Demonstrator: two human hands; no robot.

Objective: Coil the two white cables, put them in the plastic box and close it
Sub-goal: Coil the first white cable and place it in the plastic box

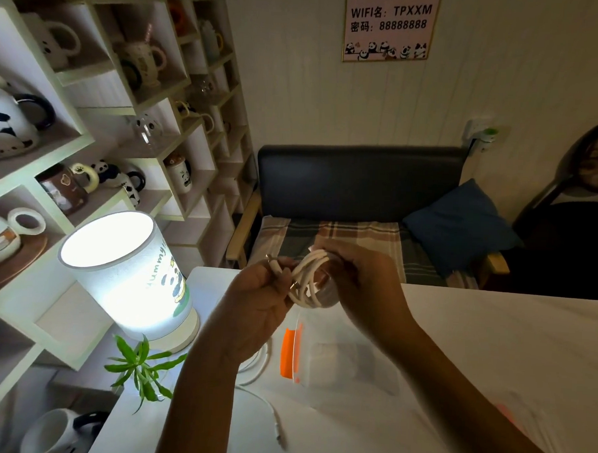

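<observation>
While both hands work above the far-left part of the white table (490, 354), the bulk of the scene sits around them. Left of the table: a wall of white cubby shelves (89, 141) stocked with panda mugs. Beyond the table's far edge: a dark bench (358, 181) with a plaid seat pad and a blue cushion (458, 223). At the table's left end a lit cylindrical lamp (127, 273) stands, a small green plant (140, 366) just in front of it.

Plastic box (340, 358): clear, orange latch on its left side, lying on the table directly under the hands. Whether its lid is on or off, cannot tell; the material is too transparent.

Right hand (360, 280): fingers curled round the coiled white cable (309, 281), held in the air above the box. The coil's loops run long from upper right down toward lower left.

Left hand (260, 293): fingers curled, pinching the cable's free end, the plug tip pointing up and left.

Second white cable (265, 406): uncoiled, loose on the table left of and in front of the box, partly hidden behind the left forearm; its long run trails toward the near edge, ending in a connector.
</observation>
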